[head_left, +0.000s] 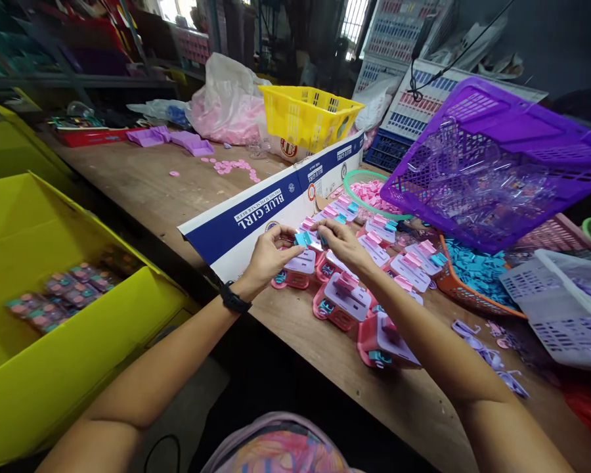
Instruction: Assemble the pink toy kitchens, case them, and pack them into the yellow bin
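My left hand [268,259] pinches a small blue plastic piece [302,239] between thumb and fingers, over the rows of toy pieces. Close beside it, my right hand [343,242] is closed, fingers bent down over the same group; what its fingertips hold is hidden. Below both hands stand several pink and lilac plastic toy assemblies [345,295], with slotted lilac tops and pink tabs. Some of them carry blue tabs as well. The nearest toy assembly [387,338] sits under my right forearm.
A printed cardboard strip [256,213] walls off the assemblies. Behind are a yellow basket [308,115] and a green basket [357,177] of pink pieces. Rightward, a purple basket [492,98] leans over an orange basket [473,299] of blue pieces. A yellow box [103,315] stands left.
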Demonstrator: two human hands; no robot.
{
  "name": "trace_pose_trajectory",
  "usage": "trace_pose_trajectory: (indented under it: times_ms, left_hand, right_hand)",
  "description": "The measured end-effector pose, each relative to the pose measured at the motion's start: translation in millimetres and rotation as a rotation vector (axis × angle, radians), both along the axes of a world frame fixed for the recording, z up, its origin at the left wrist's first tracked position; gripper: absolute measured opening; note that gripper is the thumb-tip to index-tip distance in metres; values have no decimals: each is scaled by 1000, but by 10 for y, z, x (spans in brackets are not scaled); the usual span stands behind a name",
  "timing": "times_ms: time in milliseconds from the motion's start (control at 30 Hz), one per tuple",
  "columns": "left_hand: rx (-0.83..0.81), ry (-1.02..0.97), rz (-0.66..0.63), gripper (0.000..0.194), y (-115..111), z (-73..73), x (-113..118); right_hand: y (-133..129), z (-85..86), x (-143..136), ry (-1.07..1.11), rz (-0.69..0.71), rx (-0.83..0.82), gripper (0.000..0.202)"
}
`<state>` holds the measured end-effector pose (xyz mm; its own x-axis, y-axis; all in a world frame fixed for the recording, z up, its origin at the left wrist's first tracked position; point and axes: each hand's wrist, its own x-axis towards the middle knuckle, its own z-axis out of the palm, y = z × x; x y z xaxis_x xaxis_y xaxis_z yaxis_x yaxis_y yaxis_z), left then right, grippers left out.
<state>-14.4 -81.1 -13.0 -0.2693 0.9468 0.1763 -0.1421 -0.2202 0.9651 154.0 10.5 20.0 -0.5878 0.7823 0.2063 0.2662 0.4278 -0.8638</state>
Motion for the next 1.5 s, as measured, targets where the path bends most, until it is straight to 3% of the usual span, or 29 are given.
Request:
trace_pose_trajectory:
  times_ms: [167, 300, 433, 533, 767, 1167, 1333, 1433, 1500]
  left_hand:
    - [14, 110, 37, 34, -32, -94, -21]
    - [170, 572, 164, 17, -119, -178, -20]
    - [266, 1113, 151, 42, -168, -282, -9]
    - [211, 1315, 90, 57, -151, -345, 15]
    - [206, 1361, 15, 65, -58, -320, 18]
    - [205, 1429, -23, 57, -94, -334, 3]
    - [238, 1466, -39, 50, -44, -205, 24]
    - [219, 1456, -7, 45, -89, -138, 67]
    - [219, 1434, 46, 46, -195, -115, 110]
  right_hand:
    - [-70, 24, -2, -268, 42, 209, 22]
    - [60, -10, -4, -524, 81, 373, 11]
    - [173, -105, -25, -702, 82, 468, 11]
    - [223, -166, -47, -722, 83, 522, 11]
    - [281, -146, -49, -722, 210, 578, 10]
    - [26, -146, -87, -873, 149, 679, 19]
    - [148, -61, 23, -696, 145, 475, 9]
    - [122, 39, 278, -421, -4, 314, 20]
    - [21, 78, 486, -265, 13, 222, 30]
